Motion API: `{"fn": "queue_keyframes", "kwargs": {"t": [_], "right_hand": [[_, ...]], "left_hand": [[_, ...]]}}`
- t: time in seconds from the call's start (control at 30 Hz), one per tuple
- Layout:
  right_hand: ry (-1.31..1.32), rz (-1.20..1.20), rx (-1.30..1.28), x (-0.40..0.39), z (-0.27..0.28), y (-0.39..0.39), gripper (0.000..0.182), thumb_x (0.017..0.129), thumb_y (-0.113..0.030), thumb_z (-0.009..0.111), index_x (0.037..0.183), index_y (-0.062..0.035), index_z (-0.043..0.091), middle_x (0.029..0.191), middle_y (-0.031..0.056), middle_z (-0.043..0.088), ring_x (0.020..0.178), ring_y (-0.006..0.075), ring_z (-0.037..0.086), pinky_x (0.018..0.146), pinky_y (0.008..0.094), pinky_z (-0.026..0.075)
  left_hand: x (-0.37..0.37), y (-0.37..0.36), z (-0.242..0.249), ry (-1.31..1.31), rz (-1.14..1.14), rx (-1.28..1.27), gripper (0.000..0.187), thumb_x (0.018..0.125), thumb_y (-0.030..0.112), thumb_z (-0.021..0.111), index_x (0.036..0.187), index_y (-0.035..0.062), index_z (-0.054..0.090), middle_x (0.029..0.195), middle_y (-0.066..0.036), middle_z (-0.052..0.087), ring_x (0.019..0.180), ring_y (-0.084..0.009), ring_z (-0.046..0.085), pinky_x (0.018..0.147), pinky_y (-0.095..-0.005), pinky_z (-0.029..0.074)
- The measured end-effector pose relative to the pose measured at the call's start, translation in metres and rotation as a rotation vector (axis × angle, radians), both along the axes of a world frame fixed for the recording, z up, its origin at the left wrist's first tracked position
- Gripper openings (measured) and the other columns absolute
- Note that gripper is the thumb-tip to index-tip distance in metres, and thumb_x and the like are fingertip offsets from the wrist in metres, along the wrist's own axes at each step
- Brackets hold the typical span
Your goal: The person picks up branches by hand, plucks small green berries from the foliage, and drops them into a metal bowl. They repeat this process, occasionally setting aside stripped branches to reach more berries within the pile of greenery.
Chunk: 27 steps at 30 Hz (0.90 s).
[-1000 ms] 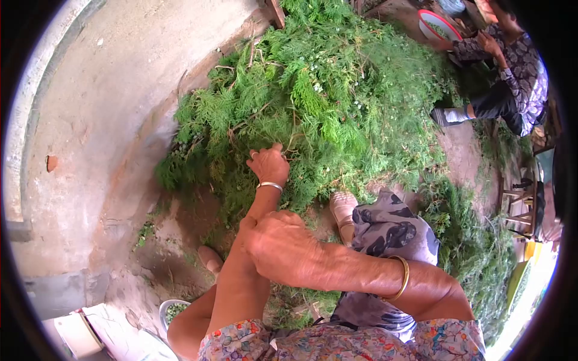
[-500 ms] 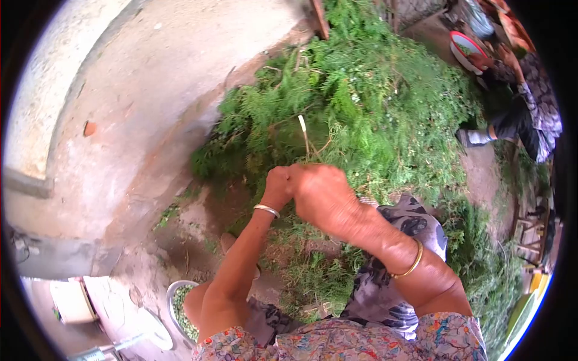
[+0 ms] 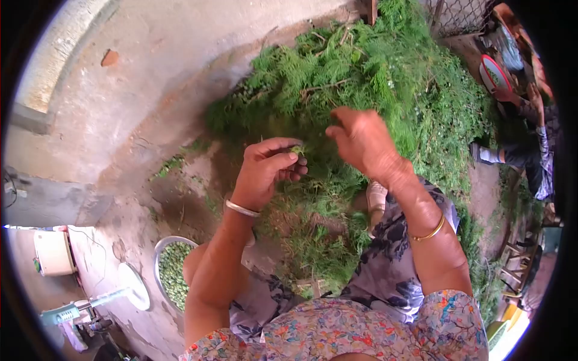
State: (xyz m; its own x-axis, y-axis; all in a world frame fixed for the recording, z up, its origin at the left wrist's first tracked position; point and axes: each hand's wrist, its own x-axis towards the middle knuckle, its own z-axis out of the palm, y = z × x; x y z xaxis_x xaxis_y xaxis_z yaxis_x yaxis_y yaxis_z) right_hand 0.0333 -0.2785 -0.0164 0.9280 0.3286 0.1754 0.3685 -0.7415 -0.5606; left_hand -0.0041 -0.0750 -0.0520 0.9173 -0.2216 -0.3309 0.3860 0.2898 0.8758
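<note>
Pinched between the thumb and fingertips of the left hand (image 3: 265, 171) is a small green sprig (image 3: 297, 148), held just above the knees. A silver bangle (image 3: 241, 209) is worn on that wrist. The right hand (image 3: 361, 139) is raised just beside it, fingers loosely curled and slightly spread, nothing visibly gripped; a thin gold bangle (image 3: 431, 230) is worn on its forearm. Both hands are held over a large heap of feathery green cut branches (image 3: 373, 78), piled on the bare earthen ground (image 3: 150, 102). A round metal bowl of small green pickings (image 3: 170, 272) is seen by the left knee. At the far right edge, another person in dark patterned clothing (image 3: 530, 144) is seated beside a red-rimmed basin (image 3: 495, 74).
</note>
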Motion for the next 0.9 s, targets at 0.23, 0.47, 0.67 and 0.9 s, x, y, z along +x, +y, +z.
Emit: {"fn": "queue_keyframes", "kwargs": {"t": [0.23, 0.47, 0.67, 0.9], "right_hand": [[0.179, 0.119, 0.284, -0.001, 0.008, -0.006, 0.018, 0.076, -0.008, 0.064, 0.087, 0.0062, 0.062, 0.08, 0.0229, 0.062, 0.074, 0.0349, 0.063, 0.067, 0.0391, 0.049], [0.272, 0.136, 0.054, -0.003, 0.014, -0.017, 0.018, 0.075, -0.01, 0.065, 0.08, 0.0075, 0.064, 0.079, 0.029, 0.061, 0.082, 0.0424, 0.061, 0.073, 0.0436, 0.05], [0.055, -0.022, -0.015, -0.008, 0.018, -0.034, 0.019, 0.075, -0.01, 0.065, 0.081, 0.0064, 0.059, 0.071, 0.0254, 0.057, 0.073, 0.0427, 0.058, 0.064, 0.0439, 0.047], [0.035, 0.014, 0.01, -0.015, 0.021, -0.039, 0.019, 0.075, -0.011, 0.066, 0.084, 0.0041, 0.059, 0.068, 0.024, 0.057, 0.073, 0.0429, 0.057, 0.063, 0.0449, 0.046]], "left_hand": [[-0.002, -0.009, -0.025, 0.175, -0.043, -0.357, 0.022, 0.088, 0.008, 0.053, 0.106, -0.0031, 0.059, 0.085, -0.016, 0.064, 0.075, -0.0252, 0.063, 0.067, -0.036, 0.051], [0.03, -0.028, -0.009, 0.039, -0.185, -0.303, 0.022, 0.08, 0.002, 0.057, 0.101, -0.0043, 0.059, 0.086, -0.014, 0.065, 0.076, -0.0217, 0.063, 0.065, -0.0319, 0.051], [0.022, -0.043, -0.09, 0.111, -0.119, -0.001, 0.019, 0.079, 0.006, 0.061, 0.095, -0.0039, 0.06, 0.086, -0.013, 0.065, 0.076, -0.0187, 0.062, 0.064, -0.0314, 0.051], [-0.076, -0.096, -0.249, 0.412, -0.057, 0.365, 0.029, 0.082, 0.015, 0.064, 0.058, 0.0038, 0.052, 0.048, -0.007, 0.05, 0.035, -0.0151, 0.043, 0.032, -0.0299, 0.031]]}}
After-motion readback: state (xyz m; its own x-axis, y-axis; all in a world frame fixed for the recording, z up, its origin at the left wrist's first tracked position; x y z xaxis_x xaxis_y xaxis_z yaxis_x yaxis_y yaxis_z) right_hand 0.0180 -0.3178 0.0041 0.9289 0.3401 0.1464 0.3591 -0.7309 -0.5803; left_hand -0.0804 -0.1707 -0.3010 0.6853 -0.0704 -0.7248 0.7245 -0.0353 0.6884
